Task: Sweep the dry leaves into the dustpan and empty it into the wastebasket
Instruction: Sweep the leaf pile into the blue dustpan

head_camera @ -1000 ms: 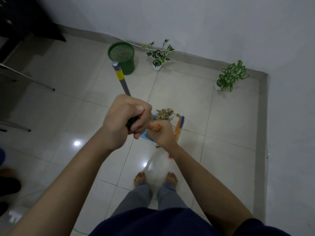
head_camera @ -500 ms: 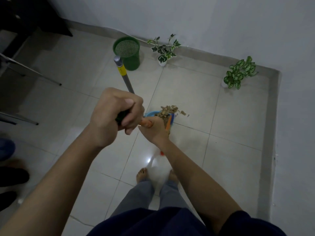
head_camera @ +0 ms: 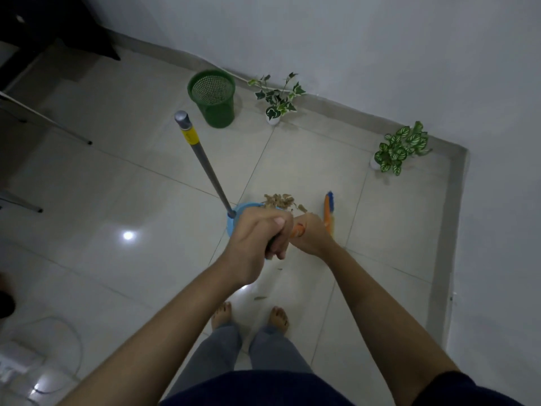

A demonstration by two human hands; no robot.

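**Leaves gathered at the dustpan, emptying still to do**

Since the earlier frame the broom (head_camera: 329, 213) has swung out to the right of the leaf pile, and the grey handle (head_camera: 202, 164) of the dustpan now leans more to the left, with the left hand lower on it.

The left hand (head_camera: 257, 238) is curled around a dark grip, which seems to belong to the dustpan handle. The right hand (head_camera: 310, 235) holds the orange handle of the broom. The two hands are close together, almost touching.

The dry leaves (head_camera: 279, 200) lie in a heap at the far edge of the blue dustpan (head_camera: 237, 213). I cannot tell whether the whole heap is inside the pan, because the hands hide most of it. Some small leaf pieces (head_camera: 260, 297) still lie on the floor (head_camera: 146, 200) near the bare feet.

The green wastebasket (head_camera: 215, 98) stands near the wall, well apart from the dustpan, just beside a small potted plant (head_camera: 276, 98).

In my judgement the sweeping is almost finished. What is left is to collect the last pieces, carry the dustpan to the wastebasket and empty it there.
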